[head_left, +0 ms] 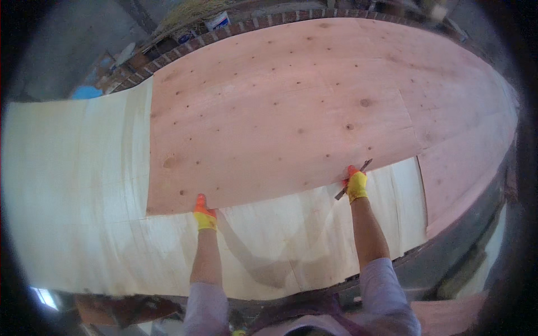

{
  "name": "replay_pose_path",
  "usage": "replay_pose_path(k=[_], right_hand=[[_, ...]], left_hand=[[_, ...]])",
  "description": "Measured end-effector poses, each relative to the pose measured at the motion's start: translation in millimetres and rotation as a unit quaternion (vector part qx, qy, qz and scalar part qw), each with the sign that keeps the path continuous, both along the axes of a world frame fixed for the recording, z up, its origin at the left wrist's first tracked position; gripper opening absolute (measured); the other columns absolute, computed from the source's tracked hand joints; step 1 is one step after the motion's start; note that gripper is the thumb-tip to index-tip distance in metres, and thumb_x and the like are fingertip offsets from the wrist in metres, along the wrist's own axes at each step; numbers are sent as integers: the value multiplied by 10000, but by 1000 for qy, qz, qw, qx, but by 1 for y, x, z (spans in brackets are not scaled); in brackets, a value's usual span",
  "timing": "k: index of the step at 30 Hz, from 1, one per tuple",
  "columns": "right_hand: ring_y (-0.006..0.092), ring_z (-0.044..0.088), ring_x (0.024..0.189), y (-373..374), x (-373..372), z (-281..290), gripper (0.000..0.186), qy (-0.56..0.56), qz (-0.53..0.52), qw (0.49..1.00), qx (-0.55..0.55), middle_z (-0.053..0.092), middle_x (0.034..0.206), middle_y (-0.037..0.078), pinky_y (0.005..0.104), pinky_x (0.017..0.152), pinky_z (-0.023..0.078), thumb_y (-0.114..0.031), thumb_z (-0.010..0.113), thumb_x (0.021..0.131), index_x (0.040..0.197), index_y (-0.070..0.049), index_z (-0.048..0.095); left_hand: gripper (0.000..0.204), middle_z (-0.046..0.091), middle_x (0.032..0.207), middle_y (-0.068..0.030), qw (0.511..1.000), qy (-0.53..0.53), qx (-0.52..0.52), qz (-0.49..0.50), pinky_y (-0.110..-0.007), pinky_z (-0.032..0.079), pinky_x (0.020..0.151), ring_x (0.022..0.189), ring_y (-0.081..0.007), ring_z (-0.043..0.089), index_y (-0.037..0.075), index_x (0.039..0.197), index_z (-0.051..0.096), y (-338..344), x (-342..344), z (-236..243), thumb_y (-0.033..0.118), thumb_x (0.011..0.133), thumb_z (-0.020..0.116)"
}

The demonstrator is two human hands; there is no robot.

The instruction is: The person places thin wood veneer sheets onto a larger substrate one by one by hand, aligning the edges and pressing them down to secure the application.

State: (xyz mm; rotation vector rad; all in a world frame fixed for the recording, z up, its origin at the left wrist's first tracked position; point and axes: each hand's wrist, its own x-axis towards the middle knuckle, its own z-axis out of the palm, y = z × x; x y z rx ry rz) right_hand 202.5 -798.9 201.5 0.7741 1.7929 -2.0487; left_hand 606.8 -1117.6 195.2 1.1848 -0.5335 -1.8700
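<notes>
The knotted pink sheet (263,123) lies across the middle of the work, on top of a pale cream sheet (73,185) that shows along its left side and its near side. The pink sheet's left edge runs fairly straight; its near edge runs at a slant, lower at the left and higher at the right, leaving a broad band of the pale sheet uncovered on the person's side. Dark knots are scattered over the pink face. To the right lies a second pink sheet (471,112), its left edge bordering the uncovered pale band. The left hand (205,214), in a yellow glove with orange fingers, is at the near edge of the pink sheet, close to its near left corner; whether its fingers are closed on the edge or merely rest against it cannot be told. The right hand (356,185), gloved alike, is at the same edge farther right, clamped around a narrow dark strip (339,195), which sits aslant with one end projecting over the pink sheet and the other over the pale one. Both forearms are bare below light sleeves (206,308). Shadows fall on the pale sheet between the arms. Beyond the far edge runs a row of bricks (258,24), with a white container (217,21) behind it and a blue item (87,92) at the far left.
</notes>
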Motion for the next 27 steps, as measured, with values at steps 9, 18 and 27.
replay_pose_path(k=[9,18,27], right_hand=[[184,563,658,11,-12,-23,161,30,20,997,-62,566,763,32,313,522,489,-235,617,793,873,-108,557],[249,580,687,-3,-19,-20,244,321,351,726,496,585,684,92,366,530,424,-225,458,856,788,-44,607],[186,580,604,14,-4,-3,286,92,34,994,-42,571,790,71,333,461,502,-202,619,776,979,-53,483]], left_hand=[[311,558,1078,-47,995,-75,-18,-69,-380,452,831,1050,-166,496,85,1117,535,-27,27,-58,225,840,558],[388,519,1214,-9,993,22,71,-93,-297,486,758,1048,-157,527,110,1215,491,-35,40,-53,283,870,524],[418,594,1111,22,994,-78,29,-69,-167,328,430,835,-99,580,158,1167,543,-35,11,-65,403,830,579]])
